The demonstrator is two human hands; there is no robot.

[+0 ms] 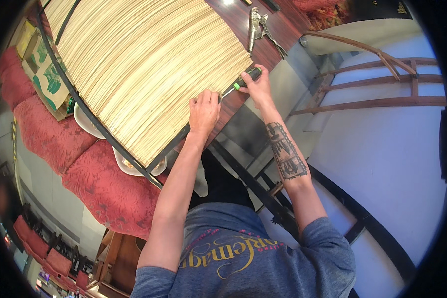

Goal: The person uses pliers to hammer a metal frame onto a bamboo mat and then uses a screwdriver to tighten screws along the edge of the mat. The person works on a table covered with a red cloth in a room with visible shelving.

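Note:
A large panel of thin, pale bamboo-like strips [149, 64] lies in front of me, with a dark strip [171, 148] along its near edge. My left hand [204, 111] is closed over that near edge, fingers bent and side by side; its thumb is hidden. In my right hand [259, 90] is a screwdriver [248, 78] with a black and green handle. Its metal shaft points down and left, and the tip ends close to my left fingertips. What the tip touches is too small to make out.
Locking pliers [256, 30] lie on the reddish-brown tabletop [278, 22] beyond my right hand. Red upholstered seats [99, 184] run along the left, with a cardboard box [49, 79] and white containers [129, 161] on them. Wooden framing [372, 103] stands at the right.

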